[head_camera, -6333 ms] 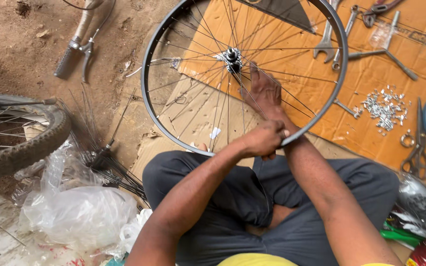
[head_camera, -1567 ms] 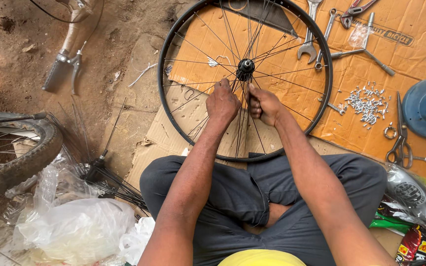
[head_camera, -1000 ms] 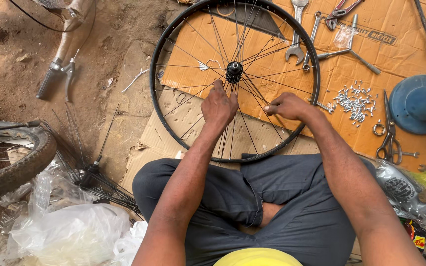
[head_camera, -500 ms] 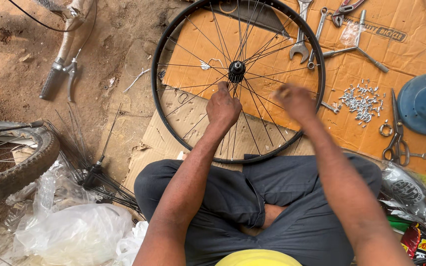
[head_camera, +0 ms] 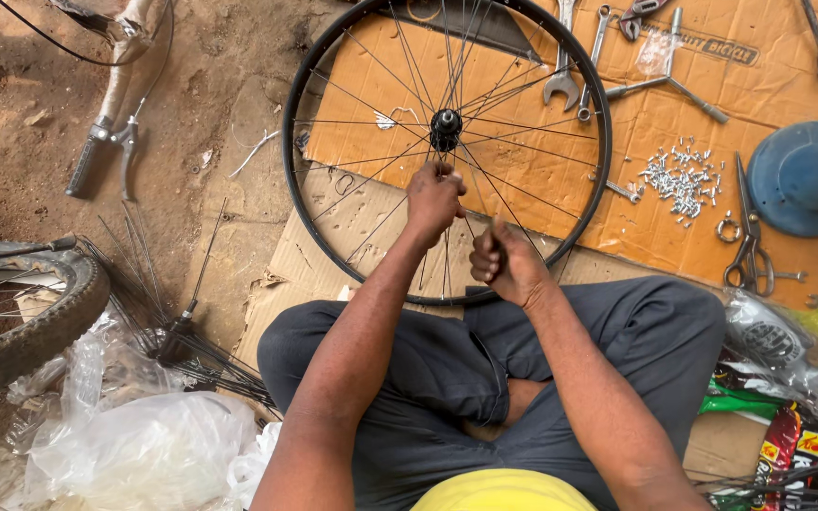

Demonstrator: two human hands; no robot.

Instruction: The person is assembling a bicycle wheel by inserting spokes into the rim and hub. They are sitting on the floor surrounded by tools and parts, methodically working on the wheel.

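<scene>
Right hand [head_camera: 504,265] pulled back toward the lap, fist closed (contents unclear) | left hand [head_camera: 433,194] apparently pinching thin steel spokes [head_camera: 513,95] below hub | black-rimmed bicycle wheel [head_camera: 295,199] flat on orange cardboard [head_camera: 778,265].

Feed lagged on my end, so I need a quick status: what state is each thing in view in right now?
Bicycle wheel rim: lying flat on cardboard, no tyre, spokes laced to the hub.
Left hand: closed on spokes just below the hub.
Right hand: fist closed around a spoke.
Scissors: shut, lying flat.
Small metal nipples: loose, scattered in a pile.
Tyred wheel: lying on the ground, tyre on.
Loose spokes: bundled, on the ground.
</scene>
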